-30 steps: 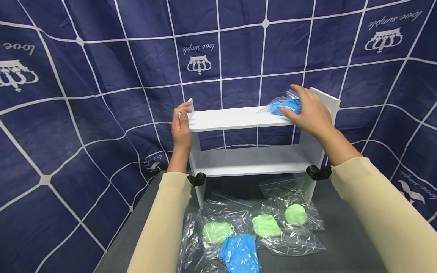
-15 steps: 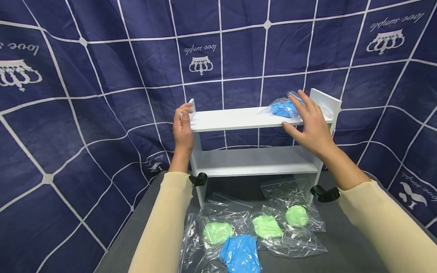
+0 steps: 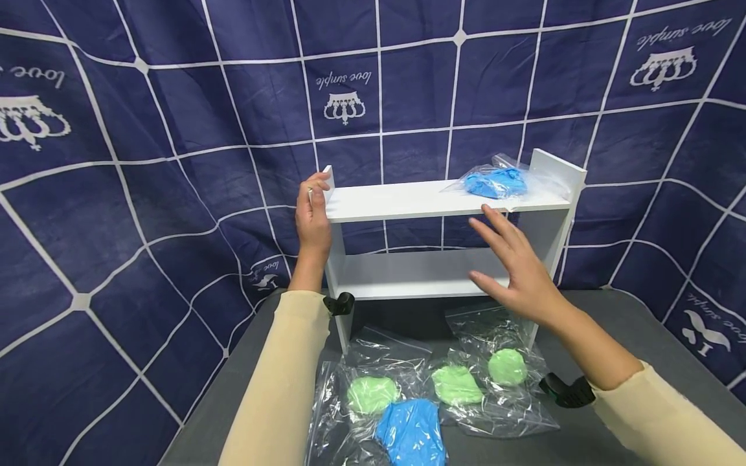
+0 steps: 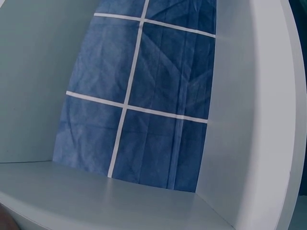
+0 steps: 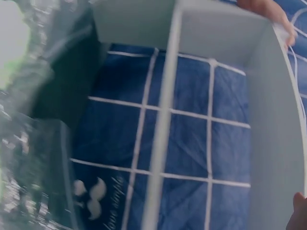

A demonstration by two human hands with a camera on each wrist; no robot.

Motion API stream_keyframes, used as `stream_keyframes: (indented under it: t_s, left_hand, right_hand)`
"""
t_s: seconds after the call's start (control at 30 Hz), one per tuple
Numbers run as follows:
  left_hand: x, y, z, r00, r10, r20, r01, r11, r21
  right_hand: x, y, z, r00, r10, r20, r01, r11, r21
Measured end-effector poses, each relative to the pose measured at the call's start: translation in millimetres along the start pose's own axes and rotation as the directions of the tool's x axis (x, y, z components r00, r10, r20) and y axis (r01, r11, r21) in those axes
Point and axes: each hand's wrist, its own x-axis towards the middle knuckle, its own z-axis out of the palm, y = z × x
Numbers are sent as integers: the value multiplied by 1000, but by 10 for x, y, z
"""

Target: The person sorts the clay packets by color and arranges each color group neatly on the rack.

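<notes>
My left hand [image 3: 313,217] grips the upper left side panel of a white two-tier shelf [image 3: 396,202]; it shows too at the top of the right wrist view, as fingers [image 5: 271,13] on the shelf's edge. A clear zip bag [image 3: 542,183] with a soft blue lump [image 3: 495,183] inside lies at the right end of the top board. In front of the shelf's right half, below that bag, my right hand [image 3: 521,272] hangs with fingers spread and nothing held. The lower board [image 3: 431,275] spans the side panels bare in the head view.
On the dark tabletop [image 3: 583,362] before the shelf lie overlapping clear zip bags [image 3: 495,421]. They hold green lumps [image 3: 457,386] and a larger blue lump [image 3: 410,430]. A navy curtain [image 3: 233,129] with white grid lines hangs behind and at both sides.
My right hand has let go of the bagged blue lump on the top board and drawn down and toward me, fingers spreading. The left hand keeps its hold on the shelf.
</notes>
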Motion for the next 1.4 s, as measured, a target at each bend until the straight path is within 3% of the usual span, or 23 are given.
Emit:
stream_keyframes:
  t_s: [0.3,0.43,0.6,0.67,0.8,0.97,1.1,1.33,1.4]
  left_hand:
    - [-4,17,-1,1000,-8,2,8,1000,-2]
    - [7,-10,7,1000,-9,0,9,1000,-4]
    - [25,-235,-16,1000,-16,-2,16,1000,18]
    - [22,-335,-32,1000,-16,7,16,999,41]
    - [16,-375,-50,1000,-4,18,2,996,88]
    - [11,-185,-24,1000,11,11,-12,997,75]
    - [0,6,-11,1000,4,15,-5,998,65]
    - [-4,28,-16,1000,-6,18,5,998,65]
    - [-5,21,-15,1000,-2,18,1,998,62]
  right_hand:
    - [-487,-236,319,981,20,193,-26,999,30]
    - [-695,-313,507,971,3,237,-17,998,56]
    - [-984,-408,762,954,3,300,-48,989,143]
    - [-1111,-455,858,940,9,342,-69,984,163]
    - [-1307,-566,1022,909,-5,417,-73,983,170]
    - [-1463,-634,1170,867,-101,488,14,984,179]
    - [-1550,-637,1226,832,-131,539,24,979,201]
    - [-1631,-659,1254,753,-114,648,-15,982,190]
    - [-1642,-662,1258,742,-104,662,-22,983,180]
